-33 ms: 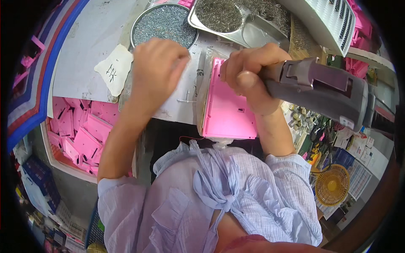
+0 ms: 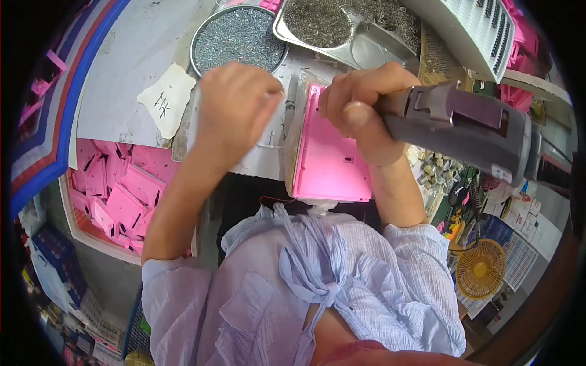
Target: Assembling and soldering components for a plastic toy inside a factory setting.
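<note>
Pale and scuffed, the worktop (image 2: 113,91) runs back from a curved left side, where a border (image 2: 61,110) striped blue, red and white bends along the rim of the view. Handwriting in dark strokes marks 1 torn white paper scrap (image 2: 168,100) left of centre, and 1 small pale label (image 2: 502,175), its print too small to make out, sits on the grey handheld tool (image 2: 464,137). Printed sheets lie at the lower right, near 1 round yellow basket (image 2: 481,268).

At the back are 1 round tray (image 2: 193,52) heaped with small silvery screws and 1 metal tray (image 2: 381,49) holding darker small metal pieces. At the upper right, 1 pale rack (image 2: 467,24) carries black pieces. Below the worktop's left part, 1 bin (image 2: 105,251) holds many overlapping pink parts (image 2: 125,204).

On the worktop, in front of the person, lies 1 pink panel (image 2: 332,152), its near end reaching past the front edge. Between it and the left hand (image 2: 235,110) runs a narrow strip of open surface with a few thin metal pieces; wider room lies left of the paper.

The right hand (image 2: 366,104) has its fingers wrapped around the tool, above the panel's right side. The left hand's fingers are curled in front of the round tray; whether they grip anything, I cannot tell.
</note>
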Tool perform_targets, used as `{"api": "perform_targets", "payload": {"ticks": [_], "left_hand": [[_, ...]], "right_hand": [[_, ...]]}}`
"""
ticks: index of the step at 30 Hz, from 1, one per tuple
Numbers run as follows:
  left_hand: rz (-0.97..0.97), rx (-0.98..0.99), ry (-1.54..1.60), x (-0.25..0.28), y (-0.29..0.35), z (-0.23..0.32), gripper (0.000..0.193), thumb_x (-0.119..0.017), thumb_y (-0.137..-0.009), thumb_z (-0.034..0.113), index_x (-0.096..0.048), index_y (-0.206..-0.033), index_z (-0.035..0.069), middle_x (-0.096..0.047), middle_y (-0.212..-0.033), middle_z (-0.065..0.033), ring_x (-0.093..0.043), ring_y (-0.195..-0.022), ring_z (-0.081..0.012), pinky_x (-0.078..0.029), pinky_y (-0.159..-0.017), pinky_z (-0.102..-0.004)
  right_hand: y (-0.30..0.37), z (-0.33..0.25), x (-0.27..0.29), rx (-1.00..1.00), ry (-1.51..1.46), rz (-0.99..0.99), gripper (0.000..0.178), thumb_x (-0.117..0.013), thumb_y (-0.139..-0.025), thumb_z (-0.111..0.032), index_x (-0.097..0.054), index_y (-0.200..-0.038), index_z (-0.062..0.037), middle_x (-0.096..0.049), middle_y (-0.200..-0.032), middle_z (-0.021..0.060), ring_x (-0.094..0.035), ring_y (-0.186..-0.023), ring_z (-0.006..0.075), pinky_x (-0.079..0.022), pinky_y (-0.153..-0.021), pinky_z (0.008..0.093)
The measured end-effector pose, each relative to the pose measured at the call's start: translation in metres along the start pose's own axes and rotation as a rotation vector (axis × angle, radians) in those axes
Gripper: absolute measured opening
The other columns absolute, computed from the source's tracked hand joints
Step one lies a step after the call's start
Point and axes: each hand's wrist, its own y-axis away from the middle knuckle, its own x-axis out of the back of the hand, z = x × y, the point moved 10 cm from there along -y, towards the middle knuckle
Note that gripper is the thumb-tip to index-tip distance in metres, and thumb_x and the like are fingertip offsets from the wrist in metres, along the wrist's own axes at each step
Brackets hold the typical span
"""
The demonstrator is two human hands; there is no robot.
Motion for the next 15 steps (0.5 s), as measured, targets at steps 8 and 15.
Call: {"api": "perform_targets", "payload": {"ticks": [8,15], "left_hand": [[-0.075,0.005,0.067,-0.003,0.013,0.042,0.02,-0.078,-0.078,0.017,-0.066,-0.094,0.012,-0.063,-0.092,-0.0001,-0.058,-0.092,-0.0215,-0.036,-0.09,-0.042],[-0.102,-0.042,0.062,0.003,0.015,0.056,0.019,-0.077,-0.078,0.017,-0.066,-0.093,0.01,-0.063,-0.091,-0.0006,-0.058,-0.091,-0.0206,-0.036,-0.091,-0.0428]], "right_hand": [[-0.014,-0.047,0.001,0.026,-0.405,0.041,0.029,-0.063,-0.101,-0.035,-0.057,-0.112,-0.0088,-0.048,-0.061,-0.0006,-0.044,-0.05,0.0124,-0.041,-0.05,0.0315],[-0.004,-0.052,-0.011,-0.057,-0.476,0.012,0.028,-0.063,-0.101,-0.036,-0.057,-0.109,-0.0096,-0.047,-0.061,-0.0023,-0.045,-0.05,0.0113,-0.045,-0.055,0.0326]]}}
